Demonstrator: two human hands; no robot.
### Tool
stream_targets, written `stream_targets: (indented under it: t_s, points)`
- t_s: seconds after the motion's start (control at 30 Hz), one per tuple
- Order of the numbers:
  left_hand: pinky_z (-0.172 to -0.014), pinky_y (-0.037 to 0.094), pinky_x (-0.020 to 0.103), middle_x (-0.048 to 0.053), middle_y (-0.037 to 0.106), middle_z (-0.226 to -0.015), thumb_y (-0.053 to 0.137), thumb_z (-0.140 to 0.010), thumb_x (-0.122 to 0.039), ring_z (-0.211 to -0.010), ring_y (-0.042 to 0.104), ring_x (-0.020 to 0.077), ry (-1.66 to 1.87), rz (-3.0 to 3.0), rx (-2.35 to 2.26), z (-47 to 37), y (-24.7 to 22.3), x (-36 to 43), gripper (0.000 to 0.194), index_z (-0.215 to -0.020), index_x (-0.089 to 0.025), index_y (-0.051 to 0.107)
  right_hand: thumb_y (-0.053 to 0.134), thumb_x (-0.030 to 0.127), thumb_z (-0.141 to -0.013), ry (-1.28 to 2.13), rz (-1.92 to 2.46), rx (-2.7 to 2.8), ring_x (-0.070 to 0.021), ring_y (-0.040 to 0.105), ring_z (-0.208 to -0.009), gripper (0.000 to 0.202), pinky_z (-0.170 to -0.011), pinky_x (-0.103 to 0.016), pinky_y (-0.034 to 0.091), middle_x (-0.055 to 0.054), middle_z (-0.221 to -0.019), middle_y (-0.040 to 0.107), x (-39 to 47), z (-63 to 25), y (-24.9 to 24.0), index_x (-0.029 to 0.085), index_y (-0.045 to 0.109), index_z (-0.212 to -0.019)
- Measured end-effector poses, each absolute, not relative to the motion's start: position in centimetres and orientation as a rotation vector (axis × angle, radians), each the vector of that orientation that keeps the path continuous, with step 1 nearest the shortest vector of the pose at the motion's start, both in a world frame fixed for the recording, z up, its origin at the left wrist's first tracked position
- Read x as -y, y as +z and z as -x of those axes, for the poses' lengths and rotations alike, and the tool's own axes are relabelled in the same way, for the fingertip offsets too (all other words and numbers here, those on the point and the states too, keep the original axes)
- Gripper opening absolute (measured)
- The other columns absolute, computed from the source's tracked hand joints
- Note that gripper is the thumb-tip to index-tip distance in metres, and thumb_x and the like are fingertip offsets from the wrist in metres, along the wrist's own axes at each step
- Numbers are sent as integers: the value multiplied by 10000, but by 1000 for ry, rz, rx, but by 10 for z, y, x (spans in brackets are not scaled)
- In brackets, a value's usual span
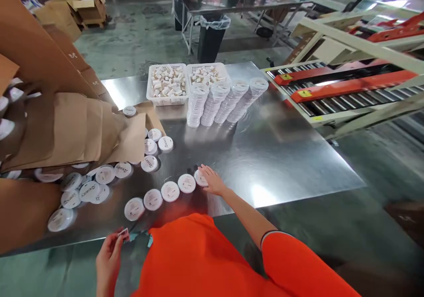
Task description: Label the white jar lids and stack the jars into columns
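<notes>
My left hand (111, 255) pinches a small reddish card (124, 235) just off the table's near edge. My right hand (213, 181) lies with its fingers stretched out over the rightmost round white container (200, 178), partly covering it. That container ends a slanting row on the metal table (281, 155); others in the row are a middle container (170, 191) and the leftmost one (134, 209). More round containers with printed lids (89, 191) lie loosely heaped at the left, some partly under brown cardboard sheets (73, 129).
Two white baskets (168, 101) of small white-capped bottles stand at the table's far edge. Several leaning stacks of clear round containers (217, 104) are in front of them. A roller conveyor (344, 100) runs at the right. Behind are a black bin (212, 40) and another table (232, 7).
</notes>
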State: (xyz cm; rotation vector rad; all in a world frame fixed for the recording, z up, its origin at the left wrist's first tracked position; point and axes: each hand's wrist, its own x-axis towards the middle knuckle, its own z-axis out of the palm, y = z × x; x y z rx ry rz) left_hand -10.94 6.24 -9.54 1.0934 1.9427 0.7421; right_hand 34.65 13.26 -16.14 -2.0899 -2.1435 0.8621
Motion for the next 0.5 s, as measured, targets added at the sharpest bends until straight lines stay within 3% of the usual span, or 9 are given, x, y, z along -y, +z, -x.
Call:
stream_targets:
  t_s: [0.07, 0.13, 0.23, 0.3, 0.43, 0.5]
  points:
    - [-782, 526, 381, 65, 750, -832, 623, -652, -595, -851, 685, 277, 805, -1080, -1940, 103, -81, -63, 409, -764, -203, 659, 700, 251, -635, 803, 2110, 2015, -357, 119, -1457, 962, -1140, -561, 169, -165, -1584, 177, -133, -334, -153, 186, 270, -1494]
    - [-750, 524, 366, 49, 734, -773, 607, -707, -541, -782, 677, 250, 896, -1102, -1911, 92, -60, -67, 352, -781, -200, 653, 686, 320, -687, 773, 1992, 1847, -351, 191, -1438, 848, -1138, -559, 181, -178, -1552, 256, -138, -306, -137, 183, 346, -1452]
    - [-721, 505, 315, 44, 711, -779, 553, -796, -493, -754, 655, 209, 986, -1206, -1885, 71, -27, -75, 322, -835, -186, 640, 569, 351, -821, 1027, 1533, 1677, -261, 485, -1252, 515, -1062, -465, 359, -127, -1344, 535, -148, -238, -94, 225, 503, -1317]
    - [-687, 495, 292, 48, 695, -771, 520, -827, -498, -729, 642, 196, 1035, -1272, -1883, 59, -10, -79, 343, -851, -175, 633, 550, 352, -856, 1343, 1184, 1612, -208, 598, -1068, 414, -962, -406, 447, -82, -1157, 644, -148, -187, -57, 235, 542, -1252]
    - [-691, 480, 270, 54, 678, -810, 484, -865, -473, -744, 621, 181, 1112, -1373, -1898, 45, 7, -75, 337, -880, -172, 636, 664, 317, -787, 1678, 847, 1480, -157, 597, -926, 396, -843, -317, 470, -23, -998, 651, -135, -116, -3, 227, 575, -1162]
    - [-696, 481, 267, 55, 672, -813, 481, -871, -460, -751, 618, 181, 1151, -1378, -1891, 42, 9, -70, 326, -870, -175, 639, 675, 311, -771, 1800, 832, 1358, -129, 574, -824, 295, -759, -274, 463, 3, -898, 615, -128, -100, 6, 211, 596, -1038]
